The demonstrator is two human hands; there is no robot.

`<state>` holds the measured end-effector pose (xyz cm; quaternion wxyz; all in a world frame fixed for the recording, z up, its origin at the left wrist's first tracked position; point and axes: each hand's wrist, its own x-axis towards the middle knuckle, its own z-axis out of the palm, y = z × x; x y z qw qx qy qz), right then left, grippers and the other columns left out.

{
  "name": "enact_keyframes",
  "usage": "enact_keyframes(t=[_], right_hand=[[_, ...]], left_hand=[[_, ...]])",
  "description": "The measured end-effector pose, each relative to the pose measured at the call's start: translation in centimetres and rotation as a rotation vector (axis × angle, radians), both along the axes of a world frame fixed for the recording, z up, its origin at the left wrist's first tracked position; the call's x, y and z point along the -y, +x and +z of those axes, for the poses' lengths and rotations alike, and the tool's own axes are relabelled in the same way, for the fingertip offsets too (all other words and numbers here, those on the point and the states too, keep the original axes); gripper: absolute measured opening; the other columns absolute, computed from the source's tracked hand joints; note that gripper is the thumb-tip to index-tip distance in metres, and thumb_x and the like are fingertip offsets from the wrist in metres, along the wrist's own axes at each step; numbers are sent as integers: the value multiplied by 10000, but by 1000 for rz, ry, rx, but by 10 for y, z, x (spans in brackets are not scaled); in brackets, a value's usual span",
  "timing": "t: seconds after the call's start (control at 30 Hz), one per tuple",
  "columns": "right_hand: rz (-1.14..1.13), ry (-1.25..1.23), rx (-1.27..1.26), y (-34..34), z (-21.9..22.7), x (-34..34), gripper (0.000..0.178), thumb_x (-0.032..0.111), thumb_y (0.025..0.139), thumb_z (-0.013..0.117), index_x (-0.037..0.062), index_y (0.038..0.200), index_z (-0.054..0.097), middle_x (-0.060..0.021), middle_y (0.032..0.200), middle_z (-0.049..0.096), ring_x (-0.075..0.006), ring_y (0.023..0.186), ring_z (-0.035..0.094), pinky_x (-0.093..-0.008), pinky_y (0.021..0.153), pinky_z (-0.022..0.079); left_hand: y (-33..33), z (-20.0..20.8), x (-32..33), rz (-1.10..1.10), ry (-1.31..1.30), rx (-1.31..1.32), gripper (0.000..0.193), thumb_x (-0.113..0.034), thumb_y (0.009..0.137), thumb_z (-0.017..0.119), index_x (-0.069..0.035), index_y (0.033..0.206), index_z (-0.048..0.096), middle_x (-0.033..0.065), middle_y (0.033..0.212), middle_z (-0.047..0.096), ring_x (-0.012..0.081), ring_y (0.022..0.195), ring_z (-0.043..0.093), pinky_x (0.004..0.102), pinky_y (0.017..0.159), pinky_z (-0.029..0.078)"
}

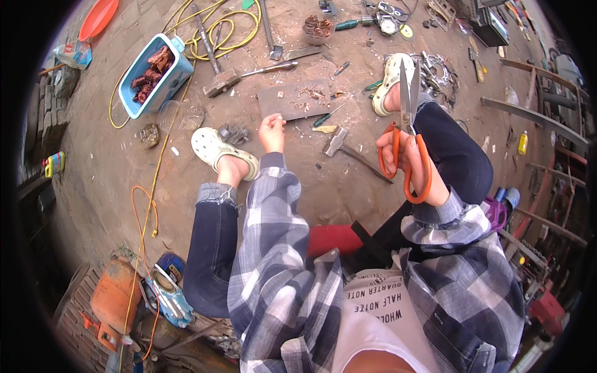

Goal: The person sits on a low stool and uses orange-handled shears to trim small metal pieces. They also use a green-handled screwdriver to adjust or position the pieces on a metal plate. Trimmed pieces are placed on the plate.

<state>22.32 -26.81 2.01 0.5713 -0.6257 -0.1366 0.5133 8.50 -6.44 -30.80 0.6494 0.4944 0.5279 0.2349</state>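
Observation:
My right hand (410,155) grips large scissors (406,102) by their orange handles. The blades point away from me, slightly parted, near my right shoe. My left hand (272,133) has its fingers curled together by the near left edge of a flat dark plate (270,107); whatever they pinch, if anything, is hidden. Reddish scraps (313,94) lie on that plate. A screwdriver (323,119) with a green handle lies by its right edge. Nearer to me on the ground is a hammer (336,142), its handle slanting toward my right hand.
A blue tub (129,93) of reddish-brown pieces stands at the left. Past the plate lie a sledgehammer (222,82), a yellow hose (256,28) and a small pot of copper-coloured coils (317,28). Metal parts (438,78) crowd my right shoe. An orange tank (116,291) stands lower left.

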Motion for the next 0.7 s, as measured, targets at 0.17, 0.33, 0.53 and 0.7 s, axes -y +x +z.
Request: enact_keyframes(t=[0.17, 0.33, 0.53, 0.7], right_hand=[[-33, -2, -17, 3, 2, 10, 416, 351, 1025, 288, 4, 1125, 493, 2, 796, 450, -80, 690, 411, -225, 647, 358], [-38, 17, 13, 10, 2, 25, 435, 377, 1012, 319, 2, 1138, 500, 7, 802, 444, -76, 709, 402, -222, 671, 351], [-72, 0, 61, 12, 3, 37, 489, 432, 972, 389, -13, 1144, 495, 7, 816, 448, -75, 720, 398, -222, 686, 341], [-78, -30, 42, 16, 2, 46, 565, 507, 937, 414, -13, 1145, 493, 6, 815, 449, -73, 722, 397, -217, 682, 332]], left_hand=[[34, -13, 34, -122, 340, -215, 265, -57, 765, 701, -38, 1022, 642, 49, 885, 626, 102, 663, 554, 265, 610, 482], [54, 12, 29, -151, 397, -396, 380, -110, 700, 772, -73, 1054, 638, 55, 894, 547, 175, 754, 564, 324, 703, 475], [60, 2, 28, -191, 618, -496, 294, -129, 686, 764, -66, 937, 624, 82, 895, 545, 249, 838, 560, 373, 765, 463], [59, 0, 25, -65, 682, -520, 221, -105, 690, 697, -56, 886, 607, 97, 907, 544, 271, 877, 549, 391, 814, 444]])
